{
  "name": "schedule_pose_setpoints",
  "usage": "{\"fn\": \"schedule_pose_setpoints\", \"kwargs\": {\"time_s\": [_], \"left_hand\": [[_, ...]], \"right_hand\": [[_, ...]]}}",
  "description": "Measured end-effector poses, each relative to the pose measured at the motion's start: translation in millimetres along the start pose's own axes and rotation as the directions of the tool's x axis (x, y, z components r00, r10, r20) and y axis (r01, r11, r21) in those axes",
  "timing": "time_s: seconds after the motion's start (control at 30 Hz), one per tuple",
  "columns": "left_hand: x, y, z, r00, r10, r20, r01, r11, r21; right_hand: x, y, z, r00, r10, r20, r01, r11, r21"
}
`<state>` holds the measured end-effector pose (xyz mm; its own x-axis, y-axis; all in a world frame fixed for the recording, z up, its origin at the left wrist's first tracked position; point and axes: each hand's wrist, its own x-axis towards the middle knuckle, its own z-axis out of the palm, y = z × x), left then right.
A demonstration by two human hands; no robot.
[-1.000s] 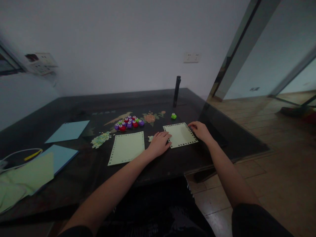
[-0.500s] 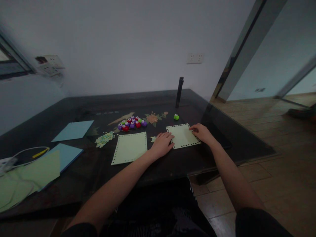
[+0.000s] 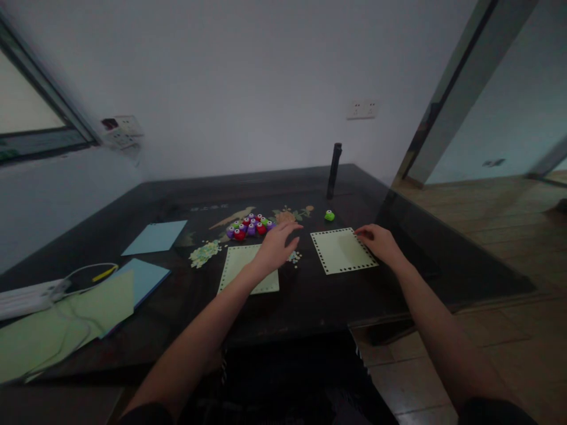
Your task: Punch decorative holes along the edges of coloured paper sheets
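Note:
Two pale green paper sheets with punched borders lie on the dark table (image 3: 310, 295). My right hand (image 3: 380, 243) rests with its fingertips on the right edge of the right sheet (image 3: 342, 251). My left hand (image 3: 277, 245) hovers open, fingers stretched, above the top right corner of the left sheet (image 3: 243, 265), close to a cluster of small red, purple and green paper punches (image 3: 250, 226). A single green punch (image 3: 329, 215) sits just beyond the right sheet. Paper scraps (image 3: 293, 257) lie between the sheets.
A black cylinder (image 3: 333, 171) stands at the back of the table. A heap of scraps (image 3: 204, 254), blue sheets (image 3: 155, 237), green sheets (image 3: 66, 319) and a white cable (image 3: 75, 277) lie to the left. The table's right edge borders a wooden floor (image 3: 487, 236).
My left hand lifted off the right sheet's left edge and moved left and away, toward the cluster of punches. The camera view swung left. My right hand stayed on the right sheet.

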<state>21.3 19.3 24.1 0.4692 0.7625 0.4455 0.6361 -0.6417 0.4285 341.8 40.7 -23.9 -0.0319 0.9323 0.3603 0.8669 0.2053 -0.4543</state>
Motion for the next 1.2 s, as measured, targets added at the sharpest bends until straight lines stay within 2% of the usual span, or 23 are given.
{"fn": "schedule_pose_setpoints", "kwargs": {"time_s": [0.13,0.27,0.4,0.43,0.53,0.63,0.73,0.93,1.2], "left_hand": [[-31,-52,-34,0.994,-0.091,-0.059,0.098,0.988,0.123],[-62,-98,-50,0.984,-0.162,-0.077,0.175,0.960,0.220],[-77,-110,-48,0.980,-0.196,-0.046,0.201,0.950,0.240],[-79,-110,-46,0.980,-0.198,-0.033,0.200,0.948,0.247],[-80,-109,-41,0.981,-0.195,0.006,0.185,0.939,0.292],[-81,-114,-36,0.974,-0.219,0.051,0.186,0.913,0.364],[-83,-121,-33,0.967,-0.238,0.091,0.182,0.895,0.407],[-83,-129,-32,0.966,-0.237,0.105,0.180,0.905,0.386],[-80,-119,-36,0.964,-0.251,0.094,0.199,0.906,0.374]], "right_hand": [[3,-37,-4,0.997,-0.072,0.007,0.071,0.995,0.076],[5,-106,6,0.967,-0.240,0.087,0.223,0.960,0.167],[12,-175,31,0.854,-0.441,0.277,0.422,0.897,0.130],[15,-189,39,0.837,-0.451,0.310,0.440,0.892,0.108],[22,-215,64,0.833,-0.412,0.369,0.439,0.898,0.011],[20,-224,86,0.831,-0.398,0.388,0.460,0.885,-0.078],[15,-221,99,0.823,-0.407,0.397,0.490,0.862,-0.131],[14,-211,108,0.811,-0.443,0.383,0.527,0.837,-0.148],[15,-205,115,0.826,-0.455,0.334,0.514,0.850,-0.112]]}}
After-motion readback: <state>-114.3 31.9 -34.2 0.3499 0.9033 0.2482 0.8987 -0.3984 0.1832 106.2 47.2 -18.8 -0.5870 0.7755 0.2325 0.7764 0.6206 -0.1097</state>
